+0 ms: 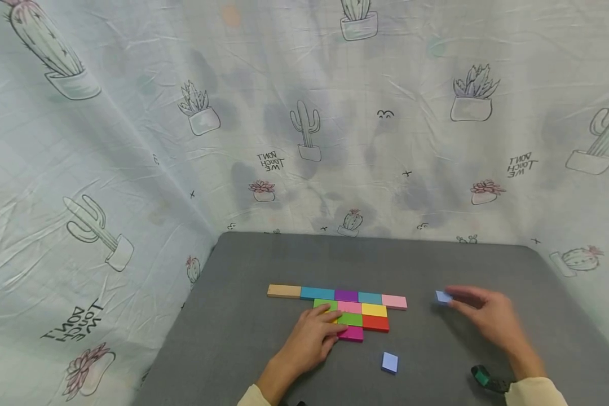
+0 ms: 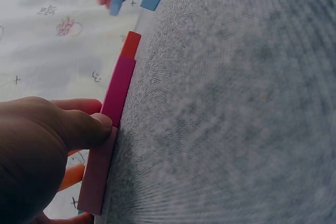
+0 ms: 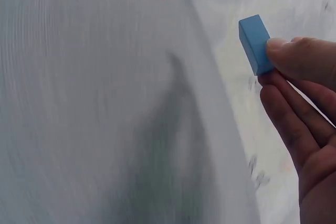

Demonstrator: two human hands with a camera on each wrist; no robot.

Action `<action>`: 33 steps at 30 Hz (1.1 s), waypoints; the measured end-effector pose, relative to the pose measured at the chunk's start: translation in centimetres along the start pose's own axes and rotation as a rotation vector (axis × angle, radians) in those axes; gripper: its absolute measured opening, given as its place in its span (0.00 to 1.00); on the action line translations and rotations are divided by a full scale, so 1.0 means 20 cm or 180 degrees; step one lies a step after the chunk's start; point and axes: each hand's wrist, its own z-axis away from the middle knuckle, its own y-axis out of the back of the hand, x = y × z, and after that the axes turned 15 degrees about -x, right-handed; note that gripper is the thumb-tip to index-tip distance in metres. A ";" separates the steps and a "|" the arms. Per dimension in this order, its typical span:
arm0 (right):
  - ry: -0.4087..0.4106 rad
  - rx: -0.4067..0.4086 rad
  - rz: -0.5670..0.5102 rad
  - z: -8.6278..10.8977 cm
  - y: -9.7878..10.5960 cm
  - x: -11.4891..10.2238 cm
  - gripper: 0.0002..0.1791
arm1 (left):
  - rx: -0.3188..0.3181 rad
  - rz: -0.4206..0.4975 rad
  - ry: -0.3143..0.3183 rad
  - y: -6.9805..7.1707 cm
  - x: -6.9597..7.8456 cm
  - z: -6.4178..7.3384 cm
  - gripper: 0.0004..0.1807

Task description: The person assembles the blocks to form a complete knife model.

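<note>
Flat coloured blocks lie edge to edge on the grey table [image 1: 223, 349]. The far row runs tan [image 1: 284, 291], blue [image 1: 317, 294], purple [image 1: 346, 296], blue and pink [image 1: 394, 302], with shorter rows on its near side. My left hand [image 1: 307, 341] rests on these shorter rows, fingers spread over the left part and hiding some blocks. In the left wrist view its thumb touches the row's near side, beside a magenta block [image 2: 118, 90]. Right of the rows, my right hand [image 1: 492, 316] pinches a small light blue block [image 3: 254, 45] between thumb and fingers, above the table.
Another light blue block [image 1: 389, 362] lies alone on the table, nearer than the rows. A red block [image 1: 375, 322] forms the right end of one short row. Cactus-print cloth [image 1: 335, 113] hangs behind the table and along its sides.
</note>
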 end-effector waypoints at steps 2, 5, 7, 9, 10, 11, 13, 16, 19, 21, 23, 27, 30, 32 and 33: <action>0.0070 0.0022 -0.0077 -0.01 -0.03 -0.06 0.16 | 0.0003 -0.0001 -0.0002 0.00 0.00 0.00 0.21; 0.0063 -0.0003 -0.0133 -0.01 -0.10 -0.14 0.16 | 0.0007 -0.0006 -0.0012 0.00 0.00 0.00 0.21; -0.0015 -0.0044 -0.0102 -0.01 -0.14 -0.18 0.16 | 0.0003 -0.0004 -0.0015 0.00 0.00 -0.01 0.21; -0.0101 -0.0127 -0.0098 -0.02 -0.18 -0.22 0.16 | -0.0002 0.0000 -0.0018 0.00 0.00 -0.01 0.21; -0.0131 -0.0175 -0.0109 -0.02 -0.20 -0.23 0.16 | -0.0004 0.0005 -0.0018 0.00 0.00 -0.01 0.21; -0.0139 -0.0225 -0.0124 -0.03 -0.22 -0.24 0.17 | -0.0006 0.0016 -0.0016 0.00 0.00 -0.01 0.20; -0.0135 -0.0296 -0.0150 -0.04 -0.25 -0.26 0.17 | -0.0007 0.0032 -0.0020 0.00 0.00 -0.01 0.20; -0.0046 -0.0370 -0.0128 -0.05 -0.30 -0.26 0.18 | -0.0002 0.0045 -0.0017 0.00 0.00 -0.01 0.20; 0.0062 -0.0375 -0.0048 -0.07 -0.33 -0.26 0.19 | 0.0004 0.0034 -0.0008 0.00 0.00 -0.01 0.20; 0.0137 -0.0382 -0.0016 -0.07 -0.35 -0.26 0.19 | 0.0011 0.0027 -0.0005 -0.01 0.00 -0.01 0.20; 0.0196 -0.0387 0.0018 -0.08 -0.36 -0.27 0.20 | 0.0020 0.0020 -0.0005 -0.01 0.00 -0.01 0.20; 0.0253 -0.0448 0.0136 -0.09 -0.37 -0.28 0.20 | 0.0047 0.0008 -0.0016 -0.02 0.00 -0.01 0.20; 0.0283 -0.0497 0.0217 -0.09 -0.38 -0.29 0.19 | 0.0055 0.0011 -0.0020 -0.02 0.00 -0.02 0.20; 0.0330 -0.0517 0.0275 -0.09 -0.39 -0.29 0.19 | 0.0052 0.0028 -0.0018 -0.02 0.00 -0.02 0.20; 0.0357 -0.0523 0.0307 -0.10 -0.39 -0.29 0.18 | 0.0049 0.0035 -0.0017 -0.02 0.00 -0.02 0.20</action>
